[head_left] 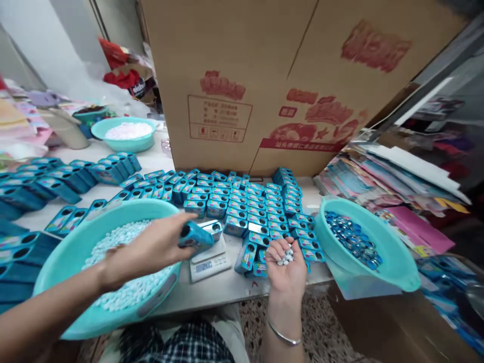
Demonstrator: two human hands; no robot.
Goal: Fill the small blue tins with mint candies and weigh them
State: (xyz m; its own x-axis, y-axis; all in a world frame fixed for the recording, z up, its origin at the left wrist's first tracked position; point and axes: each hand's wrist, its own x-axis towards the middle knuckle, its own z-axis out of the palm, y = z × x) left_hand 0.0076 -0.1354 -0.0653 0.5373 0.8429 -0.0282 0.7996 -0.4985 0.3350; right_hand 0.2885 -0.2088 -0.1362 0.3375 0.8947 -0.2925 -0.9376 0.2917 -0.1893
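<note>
My left hand (151, 244) is closed around a small blue tin (200, 237) with a dark round hole, tilted beside the digital scale (209, 266). Another blue tin (214, 228) is at the back of the scale, partly hidden by the one I hold. Under my left forearm is a turquoise basin (49, 282) of pale blue candies (139, 290). My right hand (286, 272) is palm up with curled fingers, cupping several pale candies (286, 257). It hovers over the table edge, in front of the packed tins.
Rows of blue tins (236, 206) fill the middle of the table, with more tins (22, 194) to the left. At right is a turquoise basin (401, 275) of shiny blue pieces (351, 237). A big cardboard box (242, 60) blocks the back. Another basin (132, 143) stands behind left.
</note>
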